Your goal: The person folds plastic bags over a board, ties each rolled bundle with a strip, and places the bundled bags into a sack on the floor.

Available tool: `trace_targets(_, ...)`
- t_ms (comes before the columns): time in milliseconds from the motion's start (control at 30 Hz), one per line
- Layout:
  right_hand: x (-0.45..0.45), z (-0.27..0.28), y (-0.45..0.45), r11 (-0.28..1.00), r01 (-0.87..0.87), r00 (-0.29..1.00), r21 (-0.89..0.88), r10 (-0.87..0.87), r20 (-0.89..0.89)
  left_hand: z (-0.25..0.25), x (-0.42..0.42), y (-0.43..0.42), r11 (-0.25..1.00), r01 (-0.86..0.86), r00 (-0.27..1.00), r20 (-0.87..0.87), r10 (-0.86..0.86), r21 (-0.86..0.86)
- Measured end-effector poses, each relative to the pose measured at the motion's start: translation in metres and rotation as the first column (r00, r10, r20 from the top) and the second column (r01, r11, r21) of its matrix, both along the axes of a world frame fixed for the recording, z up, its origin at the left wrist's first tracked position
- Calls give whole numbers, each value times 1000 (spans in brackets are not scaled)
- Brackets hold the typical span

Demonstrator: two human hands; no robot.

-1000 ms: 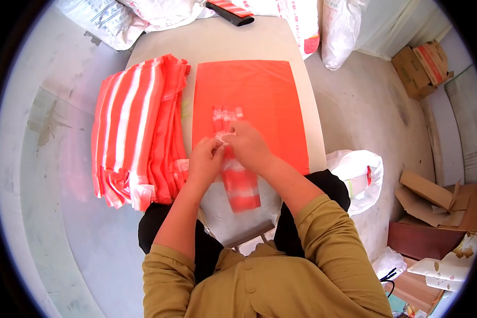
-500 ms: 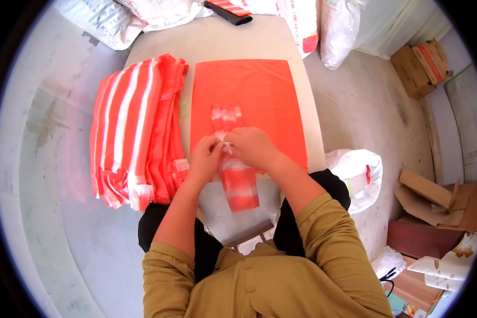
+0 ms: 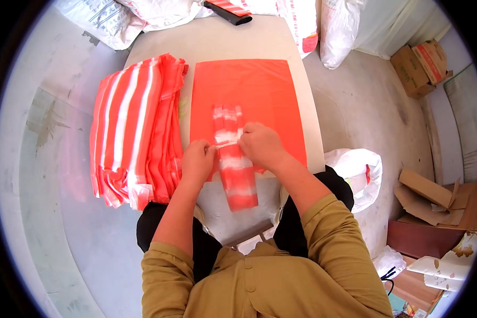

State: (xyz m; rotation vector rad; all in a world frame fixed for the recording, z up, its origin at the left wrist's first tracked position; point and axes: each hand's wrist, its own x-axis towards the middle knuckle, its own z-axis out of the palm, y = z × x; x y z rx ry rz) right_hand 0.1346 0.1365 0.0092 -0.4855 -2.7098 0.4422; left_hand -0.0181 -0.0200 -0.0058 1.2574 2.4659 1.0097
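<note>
A narrow folded bundle of red-and-white striped plastic (image 3: pixel 237 177) lies lengthwise in front of me, its near end hanging past the table edge. Around its middle runs a thin white tie strip (image 3: pixel 228 144). My left hand (image 3: pixel 197 159) is closed on one end of the strip, at the bundle's left side. On the right side, my right hand (image 3: pixel 261 144) grips the other end, its fingers curled. Under the bundle is a flat red sheet (image 3: pixel 249 82). Left of it stands a thick stack of red-and-white striped plastic bags (image 3: pixel 126 116).
The pale table (image 3: pixel 265 40) carries a dark roll (image 3: pixel 233 17) with striped plastic at its far end. White sacks (image 3: pixel 164 13) stand behind it. An open white sack (image 3: pixel 367 175) is by my right knee. Cardboard boxes (image 3: pixel 416 69) and an open carton (image 3: pixel 429 199) lie at right.
My hands were together over the bundle's middle. They have drawn apart to either side, pulling the white strip taut across it. The bundle has hardly moved.
</note>
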Motion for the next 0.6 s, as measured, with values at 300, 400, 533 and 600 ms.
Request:
trace_targets(300, -1, 3, 1, 913, -123, 986, -388, 69, -151, 7, 8, 5, 998, -33, 993, -119, 27, -47)
trace_targets(400, -13, -13, -5, 760, -217, 967, -613, 83, -240, 1, 9, 7, 999, -32, 987, -156, 25, -41)
trace_targets(533, -18, -8, -6, 632, -78, 996, -771, 88, -28, 4, 11, 8, 996, -35, 988, -154, 22, -82)
trace_targets(600, -20, -9, -6, 675, -36, 996, -737, 81, 25, 1, 7, 5, 1000, -3, 989, -151, 1, -12)
